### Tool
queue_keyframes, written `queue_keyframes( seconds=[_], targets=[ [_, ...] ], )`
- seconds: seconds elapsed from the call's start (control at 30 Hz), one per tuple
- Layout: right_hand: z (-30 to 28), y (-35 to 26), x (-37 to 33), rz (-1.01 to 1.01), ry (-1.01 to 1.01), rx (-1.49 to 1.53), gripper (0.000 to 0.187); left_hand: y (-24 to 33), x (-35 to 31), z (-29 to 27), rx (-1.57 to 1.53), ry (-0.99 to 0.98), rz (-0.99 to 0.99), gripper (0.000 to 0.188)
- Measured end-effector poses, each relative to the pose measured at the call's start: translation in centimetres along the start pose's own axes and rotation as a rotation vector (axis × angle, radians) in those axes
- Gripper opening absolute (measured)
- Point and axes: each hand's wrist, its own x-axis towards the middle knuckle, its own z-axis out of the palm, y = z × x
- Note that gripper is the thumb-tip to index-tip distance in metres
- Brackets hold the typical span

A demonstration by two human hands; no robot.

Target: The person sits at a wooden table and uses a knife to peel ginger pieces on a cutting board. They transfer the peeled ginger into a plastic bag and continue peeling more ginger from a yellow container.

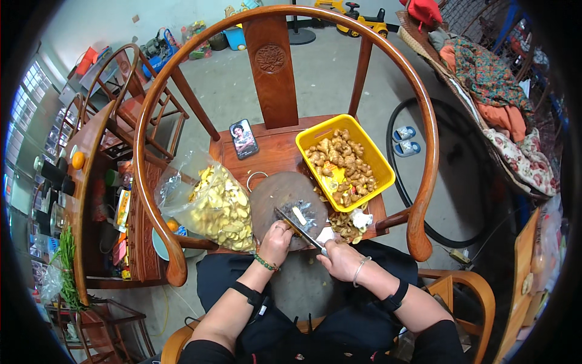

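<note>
A knife (297, 227) lies slantwise over the round wooden chopping board (265, 197), its handle in my closed right hand (344, 261). My left hand (276, 244) is at the board's near edge beside the blade, fingers bent together; what they hold, if anything, is hidden. Just beyond the blade is a small whitish piece (299, 215) on a wet dark patch. Left of the board slumps a clear plastic bag (176, 197) full of yellow ginger slices (224, 212). At the right stands a yellow basin (382, 176) of whole ginger roots (342, 158).
The board rests on a wooden armchair's seat (276, 158), with the curved armrail (428, 139) around it. A phone (244, 139) lies behind the bag. Peelings (344, 229) and crumpled white tissue (362, 219) sit below the basin. Slippers (406, 141) and a black hose (395, 182) are on the floor.
</note>
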Motion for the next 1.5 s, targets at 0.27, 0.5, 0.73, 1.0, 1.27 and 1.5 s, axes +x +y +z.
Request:
queue_keyframes(
  seconds=[0.27, 0.5, 0.73, 1.0, 1.27, 1.5],
  targets=[
    [0.5, -0.5, -1.0, 0.135, -0.092, -0.076, 0.033, 0.4, 0.4, -0.5, 0.007, -0.033, 0.009, 0.02],
    [0.5, -0.5, 0.4, 0.096, -0.113, -0.072, 0.033, -0.1, -0.2, -0.2, -0.035, -0.044, 0.003, 0.025],
    [2.7, 0.2, 3.7, 0.166, -0.045, 0.052, 0.031, -0.4, -0.1, 0.0, -0.02, 0.02, 0.001, 0.028],
    [3.8, 2.1, 3.0, 0.129, 0.081, 0.13, 0.033, 0.1, -0.5, -0.6, 0.017, 0.031, -0.042, 0.028],
    [2.0, 0.4, 1.3, 0.097, 0.05, 0.111, 0.039, 0.2, -0.8, -1.1, 0.129, 0.031, 0.022, 0.023],
    [1.5, -0.9, -0.3, 0.136, -0.065, 0.039, 0.034, 0.1, -1.1, -0.8, 0.222, -0.044, 0.026, 0.018]
  ],
)
